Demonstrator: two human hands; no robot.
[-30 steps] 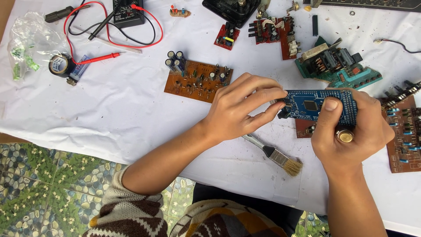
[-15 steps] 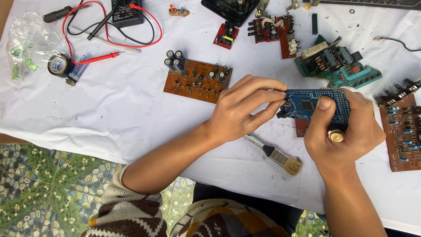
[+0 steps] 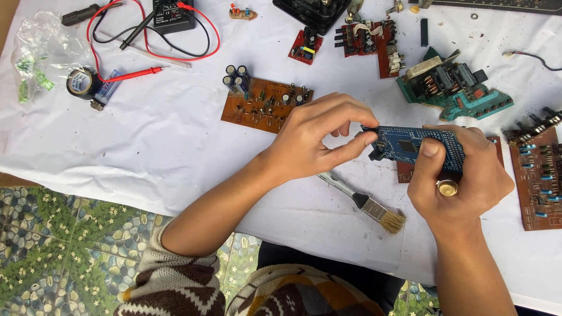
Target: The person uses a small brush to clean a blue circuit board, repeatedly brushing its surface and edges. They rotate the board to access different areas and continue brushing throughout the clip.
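A small blue circuit board [image 3: 410, 146] is held above the white cloth. My right hand [image 3: 462, 181] grips its right part, thumb pressed on the top face, with a gold ring on one finger. My left hand [image 3: 319, 137] pinches the board's left end between thumb and forefinger. A small paintbrush [image 3: 366, 202] with pale bristles lies on the cloth just below both hands. A brown circuit board [image 3: 263, 105] with dark cylindrical capacitors lies to the left of my left hand.
A white cloth [image 3: 146, 146] covers the table. A multimeter [image 3: 172, 14] with red and black leads, a tape roll [image 3: 82, 82], a green board [image 3: 456, 88], small red boards [image 3: 304, 47] and a brown board [image 3: 541, 181] at the right lie around. Pebble-patterned floor [image 3: 58, 251] lower left.
The blue board and both hands have shifted slightly left and down. My left fingers have slid to the board's left end.
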